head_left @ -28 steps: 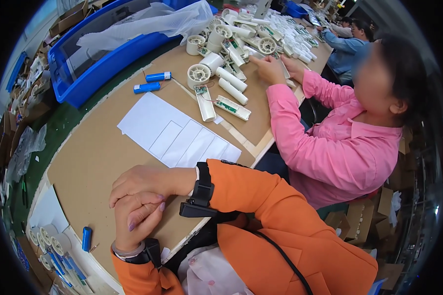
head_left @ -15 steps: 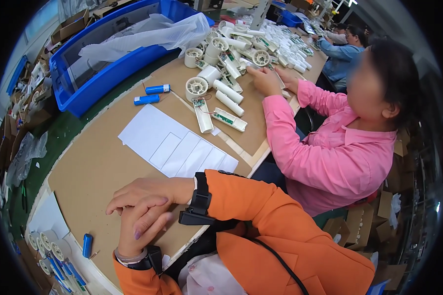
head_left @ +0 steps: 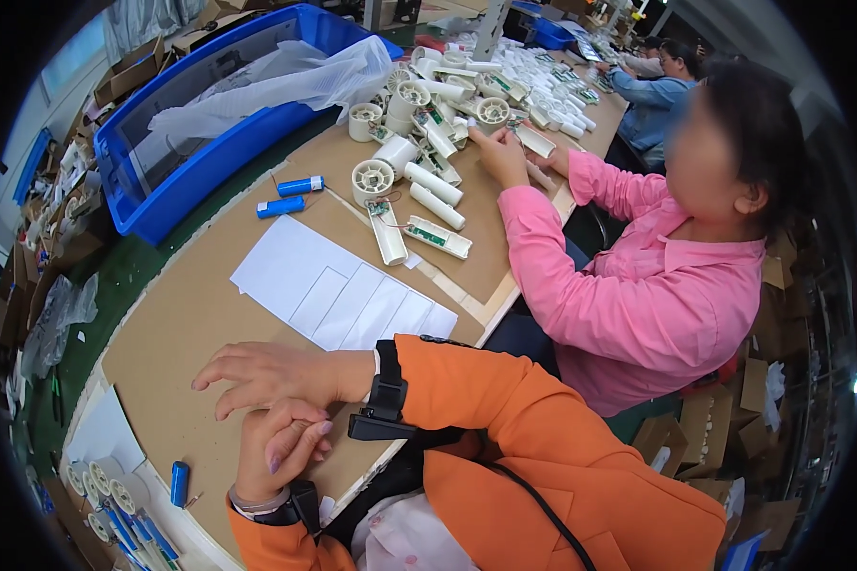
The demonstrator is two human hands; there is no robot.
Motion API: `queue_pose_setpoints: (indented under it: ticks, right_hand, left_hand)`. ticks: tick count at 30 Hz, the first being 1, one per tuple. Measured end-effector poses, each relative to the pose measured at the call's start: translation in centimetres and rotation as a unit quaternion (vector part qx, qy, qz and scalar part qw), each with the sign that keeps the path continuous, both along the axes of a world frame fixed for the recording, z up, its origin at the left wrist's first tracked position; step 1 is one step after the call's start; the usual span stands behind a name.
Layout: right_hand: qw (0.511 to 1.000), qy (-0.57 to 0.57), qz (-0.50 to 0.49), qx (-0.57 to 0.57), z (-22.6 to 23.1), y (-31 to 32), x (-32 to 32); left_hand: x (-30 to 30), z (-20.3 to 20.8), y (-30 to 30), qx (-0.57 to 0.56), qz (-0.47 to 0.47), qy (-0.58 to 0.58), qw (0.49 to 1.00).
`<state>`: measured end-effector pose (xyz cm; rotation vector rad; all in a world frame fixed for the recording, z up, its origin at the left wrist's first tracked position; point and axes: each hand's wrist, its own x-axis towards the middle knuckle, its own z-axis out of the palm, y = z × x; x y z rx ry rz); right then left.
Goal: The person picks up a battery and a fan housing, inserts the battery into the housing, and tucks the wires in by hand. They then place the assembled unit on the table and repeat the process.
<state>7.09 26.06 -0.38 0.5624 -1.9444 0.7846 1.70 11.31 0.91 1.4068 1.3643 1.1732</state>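
My right hand is held over the brown tabletop, palm down, its fingers spread and holding nothing. Just below it my left hand is loosely closed, fingers curled in, with nothing visible in them. The two hands are very near each other, the right partly above the left. Beyond them lies a white paper sheet with ruled boxes. Left of my left hand, a blue cylindrical battery with thin wires lies by the table edge. Two more blue batteries lie past the sheet.
White tube housings and round fan-like parts are heaped at the far end. A co-worker in a pink shirt handles a white part on the right. A blue bin stands far left; wheel-ended parts sit lower left.
My hands have drawn slightly apart. The right hand's fingers have spread and stretched left; the left hand's fingers have curled in. The co-worker's hands have shifted, showing a white part.
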Motion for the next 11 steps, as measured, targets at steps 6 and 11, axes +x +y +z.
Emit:
queue_pose_setpoints:
  ticks: [6,11]
  right_hand:
    - [0.92,-0.355,0.148,-0.074,-1.2,0.0,0.8]
    - [0.94,-0.312,0.13,-0.05,-1.3,0.0,0.8]
  left_hand:
    - [-0.4,0.1,-0.1,-0.03,0.037,-0.03,0.998]
    - [-0.8,-0.2,-0.1,0.017,0.0,0.033,0.999]
